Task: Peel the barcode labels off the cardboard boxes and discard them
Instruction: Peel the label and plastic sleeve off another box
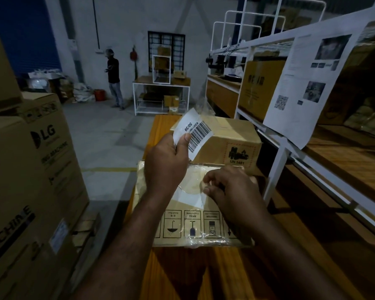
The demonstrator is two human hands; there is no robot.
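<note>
A near cardboard box (pixel 188 226) with handling symbols lies on the wooden table (pixel 182 273). My left hand (pixel 167 163) pinches a peeled white barcode label (pixel 196 131), held up above the box. My right hand (pixel 232 191) pinches the edge of a clear plastic film (pixel 193 185) on the box's top, where a white label remnant (pixel 188 199) still sticks. A second cardboard box (pixel 230 141) with a UN 3481 hazard mark stands just behind the near box.
Large LG washing machine cartons (pixel 30 169) are stacked at the left. A white metal shelf rack (pixel 301 131) with boxes and a hanging printed sheet (pixel 305 87) runs along the right. A person (pixel 114 76) stands far back near a small white table (pixel 160 92).
</note>
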